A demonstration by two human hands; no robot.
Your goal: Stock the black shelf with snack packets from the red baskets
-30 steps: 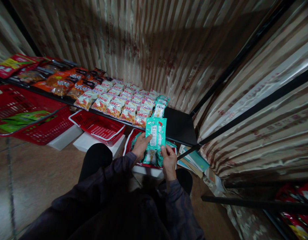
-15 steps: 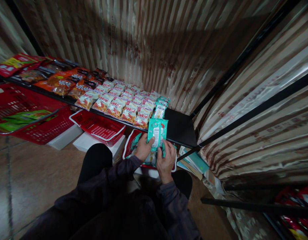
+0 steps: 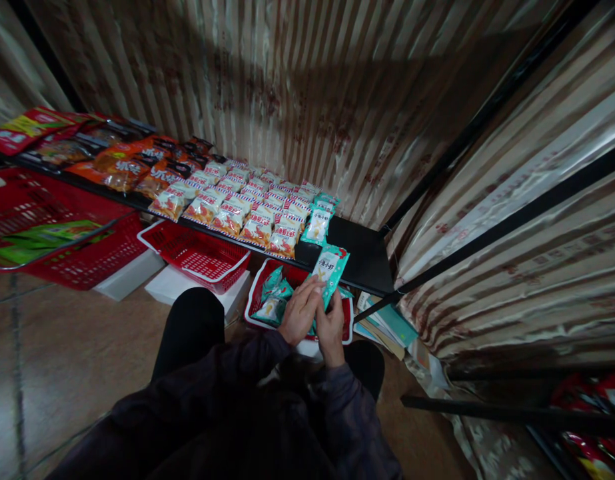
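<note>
A teal snack bag (image 3: 330,268) with a white panel is held tilted above a red basket (image 3: 254,291). My left hand (image 3: 298,313) is closed, its fingers laid over the bag's lower left end. Beneath and to the right, my right hand (image 3: 330,328) grips the same end, its thumb partly hidden. More teal bags (image 3: 273,297) lie in the basket under my hands. On the black shelf (image 3: 362,250) just beyond, a short row of matching teal bags (image 3: 317,225) lies beside rows of white and orange snack bags (image 3: 260,221).
Orange snack bags (image 3: 124,172) and large red packs (image 3: 34,127) fill the shelf's left side. Below stand a second red basket (image 3: 207,263) and a larger one (image 3: 82,257) holding green packs. A black frame post (image 3: 437,263) slants up at right, near papers (image 3: 390,323) on the floor.
The teal bag has turned over from its printed back to its front, and tilts to the right. My left hand has shifted right, close against my right hand.
</note>
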